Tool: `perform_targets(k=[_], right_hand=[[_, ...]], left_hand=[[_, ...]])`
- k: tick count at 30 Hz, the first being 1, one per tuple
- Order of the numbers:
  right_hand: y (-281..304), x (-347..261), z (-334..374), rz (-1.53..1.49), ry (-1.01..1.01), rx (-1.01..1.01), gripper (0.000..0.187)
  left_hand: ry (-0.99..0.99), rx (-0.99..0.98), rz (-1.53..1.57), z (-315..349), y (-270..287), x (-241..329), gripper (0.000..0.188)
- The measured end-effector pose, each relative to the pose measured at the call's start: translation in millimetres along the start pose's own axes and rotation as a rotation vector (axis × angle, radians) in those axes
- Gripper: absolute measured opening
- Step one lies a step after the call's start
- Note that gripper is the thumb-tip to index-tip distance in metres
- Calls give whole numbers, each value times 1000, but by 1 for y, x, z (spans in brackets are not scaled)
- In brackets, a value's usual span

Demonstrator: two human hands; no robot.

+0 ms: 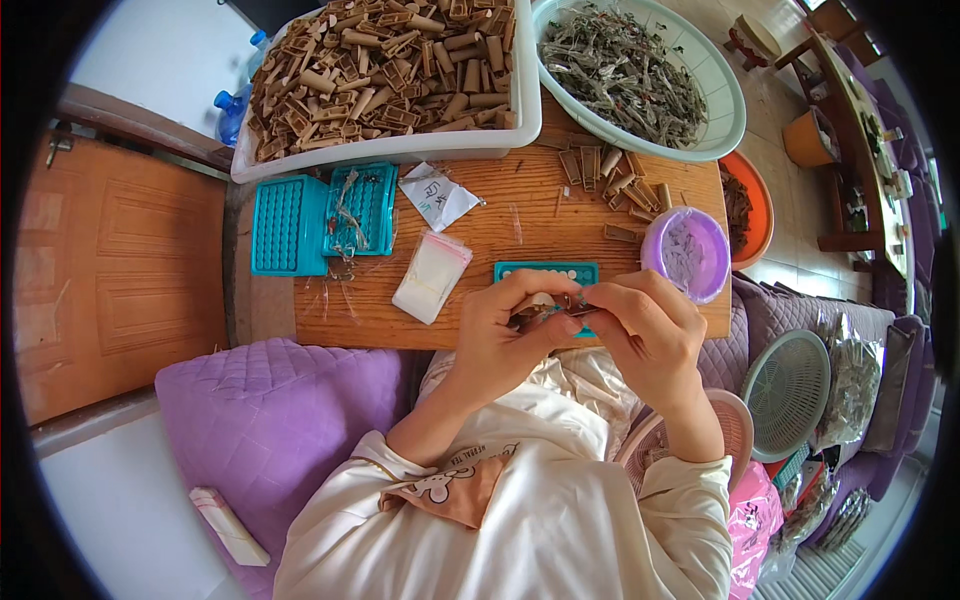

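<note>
My left hand point(508, 325) and my right hand point(648, 325) meet over the near edge of the wooden table. Both are closed, thumb and forefinger pinched, around something small between them. Thin and partly dark, it is mostly hidden by the fingers, so its kind cannot be made out. Directly behind and beneath the hands lies a small teal tray point(507, 268) with a row of pale round pieces in it. To the right of it stands a purple tub point(652, 235) holding pale greyish bits.
A white bin point(500, 139) heaped with brown half-tube pieces fills the back. Beside it are a pale green basket point(728, 130) of silvery strips and loose brown pieces point(625, 233). Teal trays point(290, 225), a white packet point(440, 197) and clear bags point(432, 277) lie left.
</note>
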State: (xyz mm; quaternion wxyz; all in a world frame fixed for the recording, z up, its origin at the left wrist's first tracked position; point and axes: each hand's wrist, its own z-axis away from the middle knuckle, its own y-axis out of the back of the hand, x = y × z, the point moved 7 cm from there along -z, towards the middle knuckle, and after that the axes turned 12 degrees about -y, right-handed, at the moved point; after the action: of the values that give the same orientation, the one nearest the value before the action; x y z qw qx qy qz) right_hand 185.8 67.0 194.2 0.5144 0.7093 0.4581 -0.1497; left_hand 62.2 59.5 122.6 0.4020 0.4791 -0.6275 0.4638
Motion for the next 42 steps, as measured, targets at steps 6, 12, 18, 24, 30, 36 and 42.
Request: perform_targets(k=[6, 12, 18, 24, 30, 36, 42], right_hand=[[3, 2, 3, -37, -41, -56, 24], [5, 4, 7, -22, -69, -57, 25], [7, 16, 11, -80, -181, 11, 25], [9, 19, 20, -65, -162, 115, 24], [6, 24, 25, -157, -232, 101, 24], [-17, 41, 48, -417, -475, 70, 25], [-28, 39, 61, -546, -561, 268, 25]], left_hand=[[-72, 8, 43, 6, -2, -5, 29], [-61, -13, 75, 10, -7, 0, 28], [-279, 208, 5, 4, 6, -11, 41], [31, 96, 150, 10, 11, -22, 37], [77, 265, 442, 8, 7, -24, 29], [25, 245, 430, 12, 4, -25, 21], [-55, 216, 408, 24, -20, -26, 20]])
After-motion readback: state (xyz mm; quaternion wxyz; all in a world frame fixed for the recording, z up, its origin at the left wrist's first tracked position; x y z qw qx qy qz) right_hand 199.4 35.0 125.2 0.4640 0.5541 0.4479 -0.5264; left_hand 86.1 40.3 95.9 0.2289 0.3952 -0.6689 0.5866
